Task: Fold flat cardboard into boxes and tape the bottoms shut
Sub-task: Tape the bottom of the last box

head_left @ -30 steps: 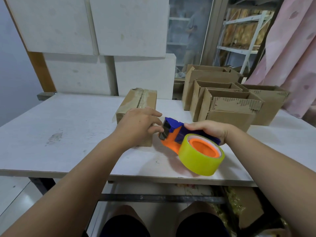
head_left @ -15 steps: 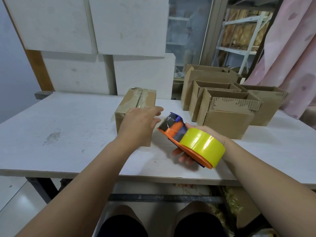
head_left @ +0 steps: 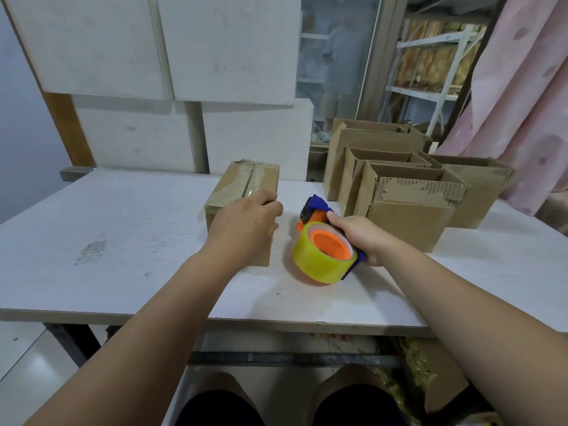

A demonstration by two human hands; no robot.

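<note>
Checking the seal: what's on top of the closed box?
A tape strip runs down the middle of the box; the left hand holds its near end. The seam under that hand is hidden.

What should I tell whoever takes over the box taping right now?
Left hand holds the near end of the taped box on the table.
Right hand grips the tape dispenser, just right of that box.
Done: tape runs along this box's upward seam; several open boxes stand at right.
Left: probably set this one with them; no flat cardboard in view.
</note>
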